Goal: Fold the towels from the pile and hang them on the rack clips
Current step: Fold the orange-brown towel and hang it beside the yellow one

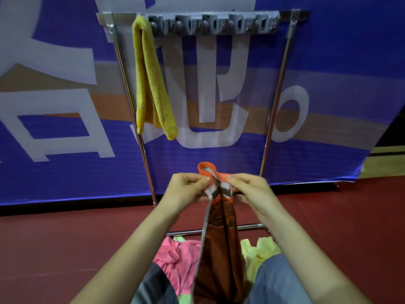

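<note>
Lettering shows only on the blue banner [65,172] across the background: huge pale characters, cut off by the frame edges and partly crossed by the rack [274,106], so no whole word can be read. A square outline stands at lower left, a U-like stroke at centre, a ring at right. The small tag on the yellow towel [151,84] and the dark print on the orange towel [221,227] are too blurred to read.

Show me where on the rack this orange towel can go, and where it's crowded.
Free: the grey clips right of the yellow towel, as far as the right post, with open space beneath them. Bare red floor lies left of the pile. Crowded: the left end of the rack and its foot.
</note>
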Tool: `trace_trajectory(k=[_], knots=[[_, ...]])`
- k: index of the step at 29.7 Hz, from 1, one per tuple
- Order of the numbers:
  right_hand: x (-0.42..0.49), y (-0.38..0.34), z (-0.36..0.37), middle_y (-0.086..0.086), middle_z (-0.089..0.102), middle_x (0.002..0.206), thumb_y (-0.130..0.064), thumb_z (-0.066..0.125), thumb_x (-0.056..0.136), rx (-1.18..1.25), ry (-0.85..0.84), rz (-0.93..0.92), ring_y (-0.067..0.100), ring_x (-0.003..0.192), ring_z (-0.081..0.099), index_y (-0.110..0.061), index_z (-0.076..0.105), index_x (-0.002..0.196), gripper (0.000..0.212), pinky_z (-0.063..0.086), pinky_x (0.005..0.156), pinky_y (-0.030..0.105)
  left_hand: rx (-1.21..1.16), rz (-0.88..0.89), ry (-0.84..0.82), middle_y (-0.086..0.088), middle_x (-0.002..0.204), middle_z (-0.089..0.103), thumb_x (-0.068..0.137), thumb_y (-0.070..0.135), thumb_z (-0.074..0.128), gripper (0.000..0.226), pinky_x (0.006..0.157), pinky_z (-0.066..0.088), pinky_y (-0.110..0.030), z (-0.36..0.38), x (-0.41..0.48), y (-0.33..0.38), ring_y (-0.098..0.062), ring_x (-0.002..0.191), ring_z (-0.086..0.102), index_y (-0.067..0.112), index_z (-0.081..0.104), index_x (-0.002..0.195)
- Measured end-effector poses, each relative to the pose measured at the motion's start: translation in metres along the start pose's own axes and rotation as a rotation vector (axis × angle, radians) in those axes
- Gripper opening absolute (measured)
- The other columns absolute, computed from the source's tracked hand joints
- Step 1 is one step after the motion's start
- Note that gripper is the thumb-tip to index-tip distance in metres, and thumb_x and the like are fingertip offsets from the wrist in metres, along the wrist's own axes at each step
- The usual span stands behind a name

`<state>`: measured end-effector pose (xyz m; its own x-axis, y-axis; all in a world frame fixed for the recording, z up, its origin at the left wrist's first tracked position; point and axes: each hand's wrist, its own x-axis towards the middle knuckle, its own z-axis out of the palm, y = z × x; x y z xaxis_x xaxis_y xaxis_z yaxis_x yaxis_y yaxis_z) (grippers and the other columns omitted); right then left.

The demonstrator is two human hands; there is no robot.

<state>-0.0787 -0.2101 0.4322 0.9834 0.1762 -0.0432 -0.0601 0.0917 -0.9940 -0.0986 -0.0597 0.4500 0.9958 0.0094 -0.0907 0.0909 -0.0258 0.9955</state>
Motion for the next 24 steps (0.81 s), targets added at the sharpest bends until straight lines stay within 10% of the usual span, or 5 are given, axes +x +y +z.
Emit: trace_trajectory(k=[11,17,24], knots=[[-0.009,0.024,0.015,0.007,0.066,0.071,-0.055,0.002,0.09,0.278,-0.287,0.182,0.012,0.064,0.061,-0.004,0.066,0.09,0.082,0.05,0.067,0.021,0.122,0.028,0.045,0.01,0.042,0.061,0.086,0.01,0.057,0.023,0.055,0.049,-0.013,-0.006,-0.009,-0.023,0.002,0.046,0.056,0.016,0.063,0.065],[-0.005,0.028,0.01,0.005,0.053,0.064,-0.051,0.011,0.084,0.125,-0.287,0.045,0.008,0.057,0.054,-0.013,0.064,0.092,0.065,0.049,0.064,0.021,0.279,0.108,-0.117,-0.011,0.081,0.066,0.086,-0.002,0.053,0.018,0.072,0.053,-0.022,-0.017,-0.016,-0.023,-0.007,0.07,0.063,-0.002,0.063,0.101],[0.007,0.022,-0.008,0.0,0.036,0.06,-0.04,0.02,0.091,-0.376,-0.348,-0.096,0.008,0.058,0.04,-0.013,0.062,0.083,0.051,0.038,0.065,0.02,0.478,0.231,-0.269,-0.003,0.08,0.063,0.088,0.001,0.051,0.026,0.075,0.046,-0.023,-0.026,-0.024,-0.014,-0.006,0.074,0.054,0.025,0.062,0.084]])
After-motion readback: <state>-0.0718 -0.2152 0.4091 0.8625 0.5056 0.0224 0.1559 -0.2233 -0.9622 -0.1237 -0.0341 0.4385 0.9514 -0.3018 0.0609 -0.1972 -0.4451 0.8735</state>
